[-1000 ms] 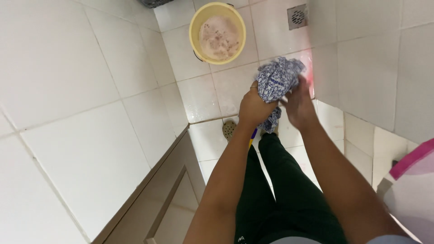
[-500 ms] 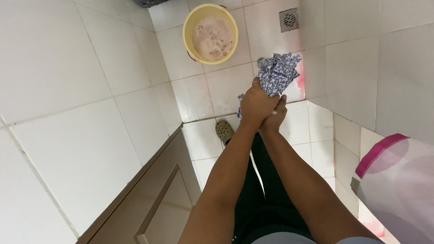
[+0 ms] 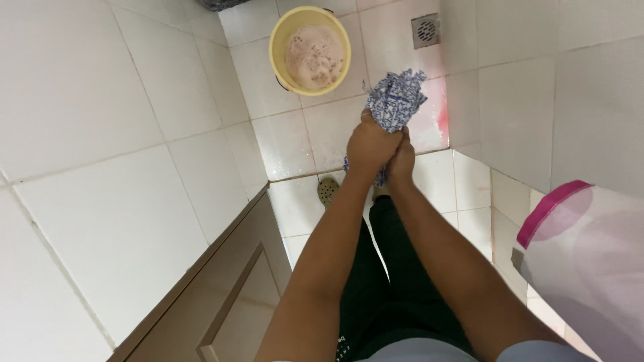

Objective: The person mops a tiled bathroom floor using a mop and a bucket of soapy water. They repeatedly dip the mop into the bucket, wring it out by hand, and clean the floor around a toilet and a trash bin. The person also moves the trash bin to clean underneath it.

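Hands: left hand [image 3: 371,145] and right hand [image 3: 402,157] pressed together, both clenched on a blue-and-white cloth [image 3: 394,100].
Cloth: bunched above the fists, held over the wet tiled floor [image 3: 302,141].
Nearby: yellow bucket [image 3: 310,48] of murky water, floor drain [image 3: 426,29], pink-rimmed tub [image 3: 590,261].
Change: hands sit closer together than half a second ago.

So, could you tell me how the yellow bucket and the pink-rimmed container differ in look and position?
The yellow bucket is opaque and shows fully from above, holding foamy water; the pink-rimmed container is translucent white and cut off at the frame's right edge, its contents unclear. The bucket stands on the tiled floor beyond both hands; the container sits nearer the camera, by the right arm. Both have round rims.
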